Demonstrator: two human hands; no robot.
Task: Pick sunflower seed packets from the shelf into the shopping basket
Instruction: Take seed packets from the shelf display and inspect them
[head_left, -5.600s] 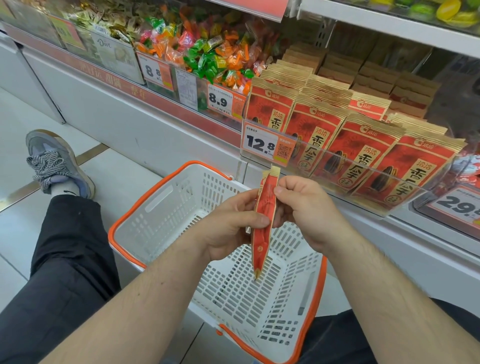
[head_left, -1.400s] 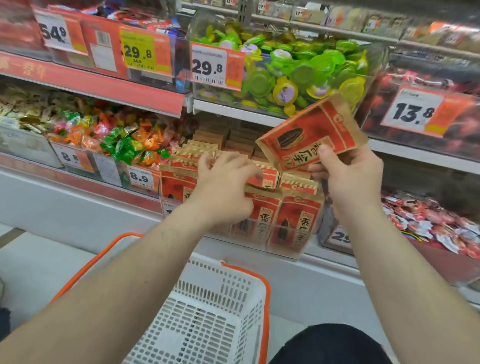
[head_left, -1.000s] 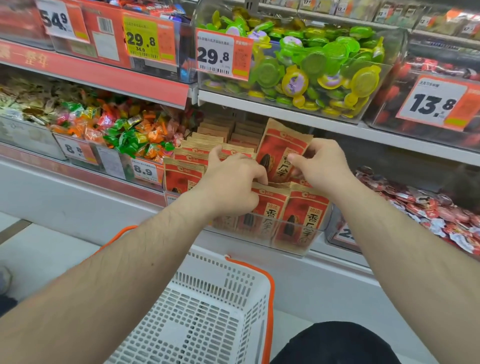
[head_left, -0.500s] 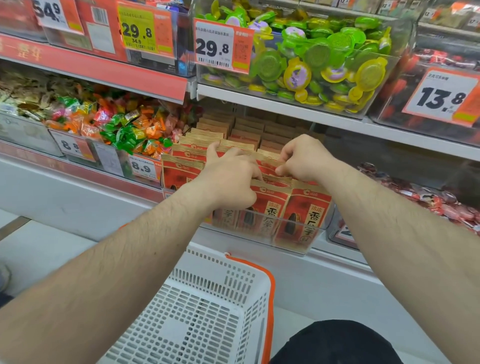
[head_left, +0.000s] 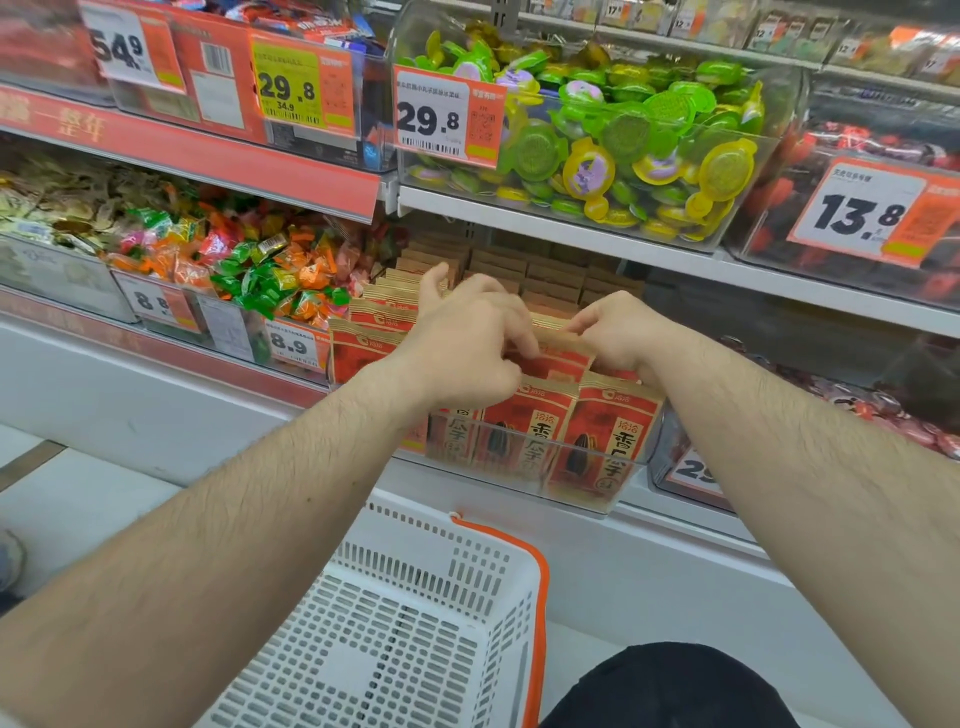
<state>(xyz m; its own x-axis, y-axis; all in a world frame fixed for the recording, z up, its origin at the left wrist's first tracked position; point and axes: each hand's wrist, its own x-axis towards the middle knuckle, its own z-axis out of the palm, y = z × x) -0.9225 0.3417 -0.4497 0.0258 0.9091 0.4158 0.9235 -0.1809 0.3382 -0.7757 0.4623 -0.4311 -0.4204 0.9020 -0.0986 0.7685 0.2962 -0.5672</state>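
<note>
A: Where are the hands?
B: Left hand and right hand both pinch the tops of sunflower seed packets standing in rows behind the shelf's clear front lip; upper shelf close overhead.
A: And below?
B: White shopping basket, open-topped, orange-rimmed, on pale floor.

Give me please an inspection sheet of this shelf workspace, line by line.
Surface: white shelf above a white base.
Job's things: red seed packets standing in a clear bin; white basket below, no packet visible inside.
Clutter: wrapped candies, green jelly cups, price tags.
Hands: left hand and right hand pinch packet tops in the bin.
Cables: nothing seen.
Surroundings: pale floor, dark trouser knee.
</note>
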